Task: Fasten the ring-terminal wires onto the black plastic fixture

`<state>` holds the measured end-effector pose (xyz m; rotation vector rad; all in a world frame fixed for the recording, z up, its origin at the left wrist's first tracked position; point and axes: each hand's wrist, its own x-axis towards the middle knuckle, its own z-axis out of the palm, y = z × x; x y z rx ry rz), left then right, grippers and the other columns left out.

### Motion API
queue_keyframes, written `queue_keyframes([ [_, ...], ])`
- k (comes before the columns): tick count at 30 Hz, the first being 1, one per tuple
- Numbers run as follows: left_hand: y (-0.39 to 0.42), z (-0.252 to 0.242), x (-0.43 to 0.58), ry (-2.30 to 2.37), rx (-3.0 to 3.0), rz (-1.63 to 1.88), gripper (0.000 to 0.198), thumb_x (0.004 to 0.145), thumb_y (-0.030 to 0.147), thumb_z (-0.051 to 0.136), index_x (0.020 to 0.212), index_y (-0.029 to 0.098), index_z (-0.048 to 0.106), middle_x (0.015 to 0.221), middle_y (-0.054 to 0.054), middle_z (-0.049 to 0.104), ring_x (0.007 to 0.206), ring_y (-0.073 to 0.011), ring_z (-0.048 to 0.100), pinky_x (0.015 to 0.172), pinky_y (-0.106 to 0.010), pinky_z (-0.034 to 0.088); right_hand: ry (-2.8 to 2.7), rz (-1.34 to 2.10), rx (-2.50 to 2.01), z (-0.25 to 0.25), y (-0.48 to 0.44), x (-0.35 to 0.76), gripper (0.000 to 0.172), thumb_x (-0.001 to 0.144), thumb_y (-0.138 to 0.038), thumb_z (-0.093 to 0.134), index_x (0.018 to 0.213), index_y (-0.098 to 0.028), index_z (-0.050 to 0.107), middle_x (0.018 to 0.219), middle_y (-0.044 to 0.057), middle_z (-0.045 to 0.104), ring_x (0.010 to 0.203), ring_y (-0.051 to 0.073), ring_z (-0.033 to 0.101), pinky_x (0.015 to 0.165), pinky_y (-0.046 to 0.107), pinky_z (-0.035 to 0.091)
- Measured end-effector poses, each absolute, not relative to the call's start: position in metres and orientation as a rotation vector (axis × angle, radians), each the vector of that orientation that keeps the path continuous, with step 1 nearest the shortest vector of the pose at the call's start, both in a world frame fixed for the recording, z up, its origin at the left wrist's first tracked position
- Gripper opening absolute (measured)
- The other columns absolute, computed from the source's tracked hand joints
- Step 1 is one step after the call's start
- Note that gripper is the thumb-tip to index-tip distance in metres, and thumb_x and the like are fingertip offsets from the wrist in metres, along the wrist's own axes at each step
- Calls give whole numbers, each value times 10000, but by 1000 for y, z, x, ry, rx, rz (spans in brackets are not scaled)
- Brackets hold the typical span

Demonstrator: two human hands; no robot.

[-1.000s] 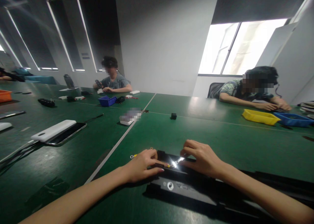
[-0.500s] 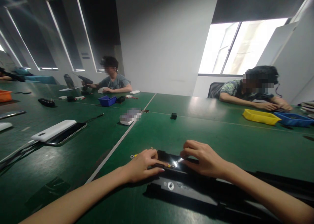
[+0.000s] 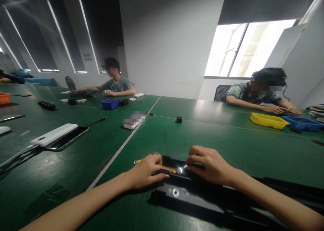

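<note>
My left hand (image 3: 148, 173) is closed over a dark wire, pinched between thumb and index finger. A ring terminal (image 3: 177, 171) with a yellow sleeve sticks out past the fingertips. My right hand (image 3: 210, 165) pinches a small shiny metal piece (image 3: 183, 168); its bright end meets the ring terminal, and its exact kind is unclear from glare. Both hands are over a long black housing (image 3: 192, 195) lying on the table, with a round pale fitting (image 3: 175, 192) on its near side. Another ring terminal (image 3: 136, 162) with yellow shows beyond my left hand.
The green table (image 3: 141, 140) holds a small black block (image 3: 179, 119), a pale box (image 3: 133, 120), a white power bank (image 3: 54, 135) and a phone (image 3: 69, 139) with cables. Yellow (image 3: 268, 120) and blue bins (image 3: 302, 123) stand at right. Two people sit opposite.
My right hand has shifted slightly, and the metal piece's end now sits closer against the ring terminal. Across the table, the person at left has lowered a dark drill-like tool.
</note>
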<state>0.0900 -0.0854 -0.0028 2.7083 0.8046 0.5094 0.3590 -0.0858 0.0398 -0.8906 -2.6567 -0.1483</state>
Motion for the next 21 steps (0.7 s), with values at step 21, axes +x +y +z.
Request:
queue_keyframes([
  [21,-85,-2,91,797,2711,513,302,935,364,448,1216,323,551,895,-38,480,828,-178,458,726,-273,373,-2677,-141,-925,39,-85,359,163,860,-303,514,847,-221,655,818,33,566,672,128,516,591,245,362],
])
